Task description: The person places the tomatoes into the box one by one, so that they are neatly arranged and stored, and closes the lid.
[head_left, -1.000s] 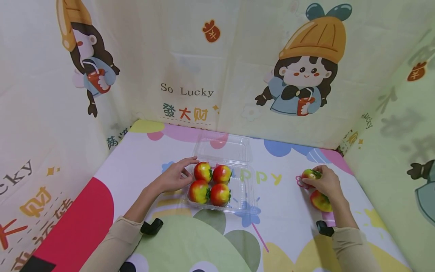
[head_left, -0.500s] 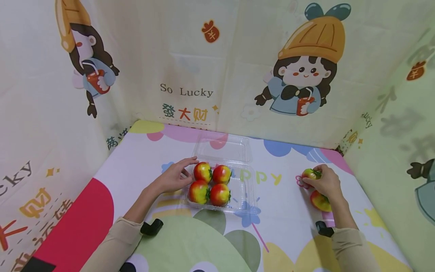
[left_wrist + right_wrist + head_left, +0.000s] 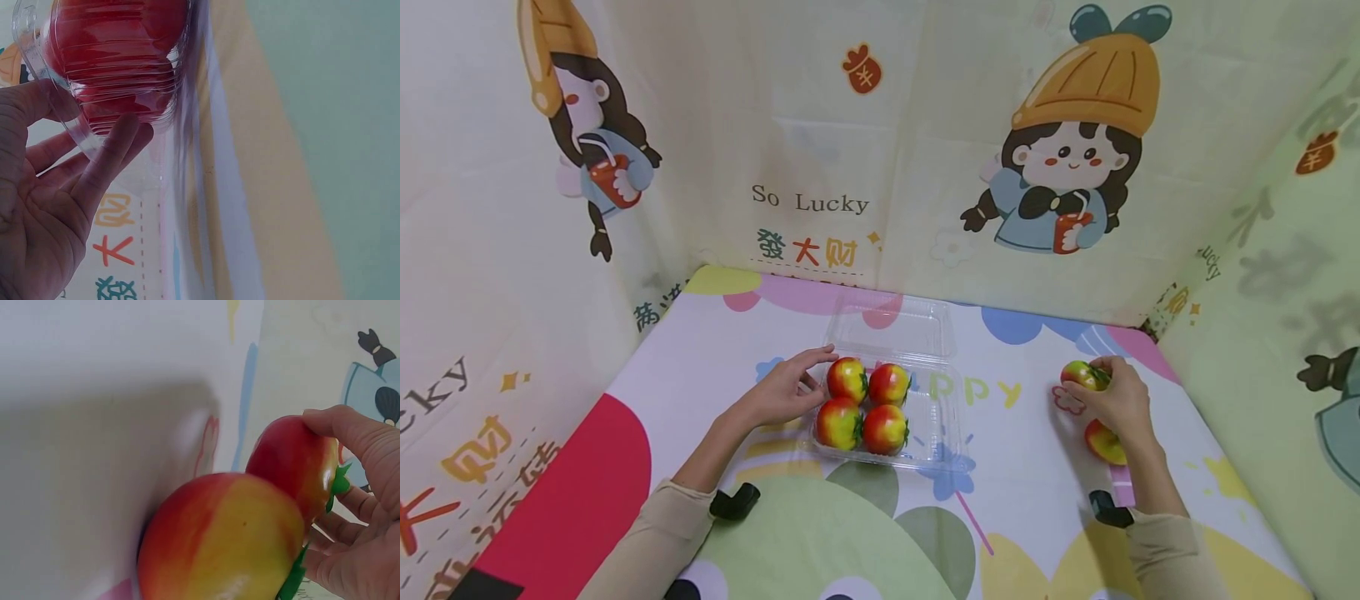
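Red-and-yellow fruit with green leafy tops, smooth and glossy, lie in an open clear plastic clamshell box [image 3: 936, 433] in the head view. One of these fruit [image 3: 891, 384] sits at the back of its rows. My left hand [image 3: 782, 388] rests at the box's left side, fingers spread, fingertips touching the rim and wall; the left wrist view shows fruit [image 3: 122, 31] through the plastic. Far to the right, my right hand [image 3: 1120, 398] pinches a similar fruit [image 3: 290, 462] between thumb and fingers. Another fruit [image 3: 1103, 442] lies on the table, partly hidden under the right wrist.
The box's clear lid [image 3: 891, 325] lies folded back behind it. A patterned cloth [image 3: 1022, 467] covers the table. Printed curtains [image 3: 917, 150] enclose the back and both sides. Dark wrist cameras [image 3: 735, 501] are worn at both cuffs.
My right hand has risen slightly with the fruit and tilted it, uncovering more of the printed flower beneath. The left hand and the box have stayed in place.
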{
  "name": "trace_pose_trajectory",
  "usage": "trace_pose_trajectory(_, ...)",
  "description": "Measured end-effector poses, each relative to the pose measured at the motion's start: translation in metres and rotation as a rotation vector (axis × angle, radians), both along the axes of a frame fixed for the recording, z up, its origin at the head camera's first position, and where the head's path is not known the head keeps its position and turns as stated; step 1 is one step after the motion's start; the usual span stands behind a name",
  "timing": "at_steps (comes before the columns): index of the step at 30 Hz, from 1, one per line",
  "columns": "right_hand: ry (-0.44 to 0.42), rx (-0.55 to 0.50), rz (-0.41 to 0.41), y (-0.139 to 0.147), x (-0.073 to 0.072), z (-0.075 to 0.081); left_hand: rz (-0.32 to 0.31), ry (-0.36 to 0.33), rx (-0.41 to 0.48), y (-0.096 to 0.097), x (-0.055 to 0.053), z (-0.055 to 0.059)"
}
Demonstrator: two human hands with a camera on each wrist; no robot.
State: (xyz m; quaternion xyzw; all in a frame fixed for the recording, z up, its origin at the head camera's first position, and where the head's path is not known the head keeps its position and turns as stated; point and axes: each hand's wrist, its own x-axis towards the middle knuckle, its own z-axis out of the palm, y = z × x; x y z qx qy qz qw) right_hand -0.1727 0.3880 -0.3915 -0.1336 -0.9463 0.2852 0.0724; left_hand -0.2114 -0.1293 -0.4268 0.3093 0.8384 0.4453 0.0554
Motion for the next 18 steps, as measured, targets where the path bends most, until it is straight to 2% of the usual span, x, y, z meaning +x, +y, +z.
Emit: trace_pose_trajectory(18, 0.086, -0.082, 0.053, -0.031, 0.018, 0.006, 0.006, -0.005, -0.008, 0.000, 0.001, 0.002)
